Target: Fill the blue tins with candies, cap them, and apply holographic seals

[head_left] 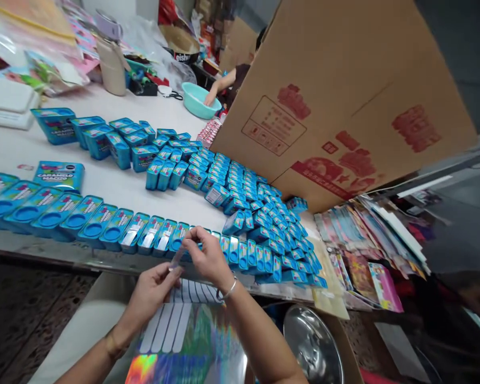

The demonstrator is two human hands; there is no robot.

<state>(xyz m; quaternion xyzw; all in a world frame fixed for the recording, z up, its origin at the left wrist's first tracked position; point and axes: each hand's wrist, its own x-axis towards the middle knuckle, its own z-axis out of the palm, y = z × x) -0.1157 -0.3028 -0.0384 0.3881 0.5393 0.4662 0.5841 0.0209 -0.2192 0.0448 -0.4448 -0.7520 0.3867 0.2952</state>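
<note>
My left hand and my right hand meet at the front edge of the table, fingers pinched. Between them is a small clear-looking strip sticker, held at its lower end by the left fingers and at its upper end by the right. Just beyond stands a row of blue candy boxes labelled "Caramelo". Shiny strips lie across a few boxes left of my right hand. Below my hands rests a shiny holographic sticker sheet with pale strips on it.
Many more blue boxes crowd the table beside a large cardboard carton. Someone's hand reaches into a turquoise basin. Stacked printed bags lie right; a metal bowl sits below. A beige flask stands at the back.
</note>
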